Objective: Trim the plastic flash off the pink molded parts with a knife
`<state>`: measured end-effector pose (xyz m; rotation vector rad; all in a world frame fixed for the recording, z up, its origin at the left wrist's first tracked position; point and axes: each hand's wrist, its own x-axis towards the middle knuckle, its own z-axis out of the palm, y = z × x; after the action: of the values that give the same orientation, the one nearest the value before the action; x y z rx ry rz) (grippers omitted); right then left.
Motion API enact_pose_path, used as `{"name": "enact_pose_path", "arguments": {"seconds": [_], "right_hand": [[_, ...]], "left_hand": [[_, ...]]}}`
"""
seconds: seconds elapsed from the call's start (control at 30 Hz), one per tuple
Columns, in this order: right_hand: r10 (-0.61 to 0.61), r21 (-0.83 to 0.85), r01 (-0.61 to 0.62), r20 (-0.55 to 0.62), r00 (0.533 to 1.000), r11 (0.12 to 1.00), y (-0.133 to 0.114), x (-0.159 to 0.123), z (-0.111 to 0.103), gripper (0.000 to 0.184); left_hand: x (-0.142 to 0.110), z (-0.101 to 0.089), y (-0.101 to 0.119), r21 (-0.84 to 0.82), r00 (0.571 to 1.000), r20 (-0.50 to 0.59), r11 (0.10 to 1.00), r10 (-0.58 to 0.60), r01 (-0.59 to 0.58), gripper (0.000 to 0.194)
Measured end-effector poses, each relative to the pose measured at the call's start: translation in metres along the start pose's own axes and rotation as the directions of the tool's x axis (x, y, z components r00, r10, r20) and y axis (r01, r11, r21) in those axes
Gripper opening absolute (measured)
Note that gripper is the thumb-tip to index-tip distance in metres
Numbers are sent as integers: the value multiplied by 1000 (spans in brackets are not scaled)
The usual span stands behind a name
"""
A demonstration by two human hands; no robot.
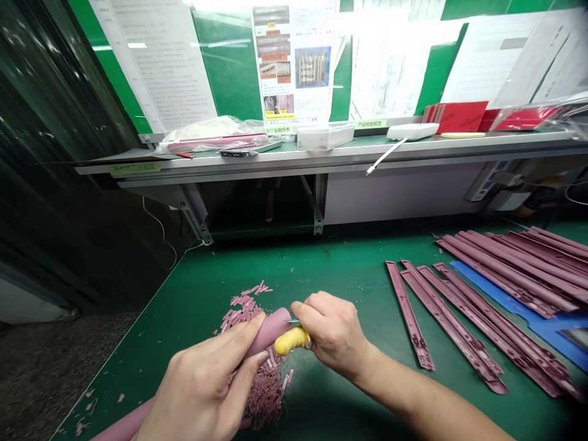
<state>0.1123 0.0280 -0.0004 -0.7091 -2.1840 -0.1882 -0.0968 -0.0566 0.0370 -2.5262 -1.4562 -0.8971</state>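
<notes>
A long pink plastic strip runs from the lower left to mid-table, its rounded end pointing away from me. My left hand is closed around it, thumb below and fingers along the top. At that end, my right hand is closed on a small blade, whose tip meets the strip's edge; its handle is hidden in my fist. A yellow cover, apparently over my right thumb, sits against the strip's end. Beneath lie a heap of pink shavings and many small cut pieces.
Several more pink strips lie at right, some on a blue sheet. Across the back runs a shelf with a bagged strip, a clear box and red blocks. The green table ends at left.
</notes>
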Motion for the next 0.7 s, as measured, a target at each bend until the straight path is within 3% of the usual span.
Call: {"name": "enact_pose_path", "arguments": {"seconds": [0.17, 0.37, 0.43, 0.53, 0.6, 0.67, 0.7], "right_hand": [[-21, -50, 20, -30, 999, 999, -1, -2, 4, 32], [74, -73, -76, -29, 997, 994, -2, -1, 10, 30], [43, -78, -44, -19, 999, 996, 1, -2, 13, 32], [36, 61, -35, -6, 999, 998, 2, -4, 15, 34], [179, 287, -172, 0, 984, 942, -4, -7, 16, 31], [402, 503, -377, 63, 914, 778, -15, -13, 18, 19], [480, 571, -463, 132, 867, 678, -20, -16, 20, 25]], "left_hand": [[0, 6, 5, -23, 995, -12, 995, -101, 101, 50], [4, 10, 8, -89, 981, 3, 977, -193, 193, 45], [4, 11, 7, -100, 972, 29, 966, -235, 236, 46], [5, 15, 1, -234, 932, 112, 903, -344, 361, 45], [11, 23, -5, -498, 869, 210, 716, -448, 489, 41], [23, 39, -11, -780, 774, 293, 328, -562, 533, 36], [30, 50, -14, -867, 723, 325, 113, -609, 485, 34]]}}
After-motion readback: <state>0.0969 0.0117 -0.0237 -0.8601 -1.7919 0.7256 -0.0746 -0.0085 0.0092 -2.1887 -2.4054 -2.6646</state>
